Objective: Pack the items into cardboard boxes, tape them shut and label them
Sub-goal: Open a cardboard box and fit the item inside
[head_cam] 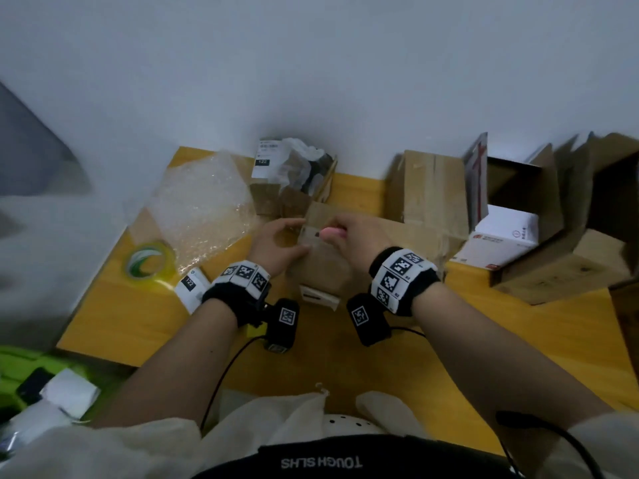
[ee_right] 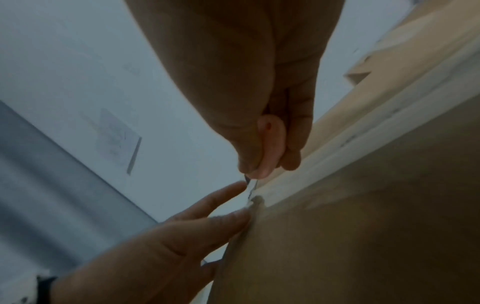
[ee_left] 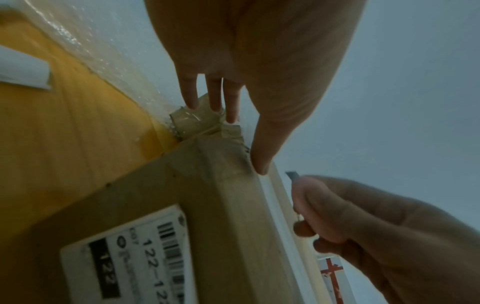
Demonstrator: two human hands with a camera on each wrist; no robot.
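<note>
I see the small cardboard box (head_cam: pixel 323 267) on the yellow table (head_cam: pixel 449 326), right in front of me, between both hands. My left hand (head_cam: pixel 276 248) rests on its left end with fingers straight, thumb (ee_left: pixel 262 152) on the taped corner, fingertips (ee_left: pixel 191 96) touching the tape (ee_left: pixel 197 121). My right hand (head_cam: pixel 356 242) is curled around a pink box cutter (head_cam: pixel 332 232), its blade (ee_left: pixel 292 174) just above the box's top edge, near my left thumb.

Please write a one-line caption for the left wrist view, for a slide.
Left hand steadies the taped corner of a labelled cardboard box while the right hand holds a small cutter beside it.
</note>
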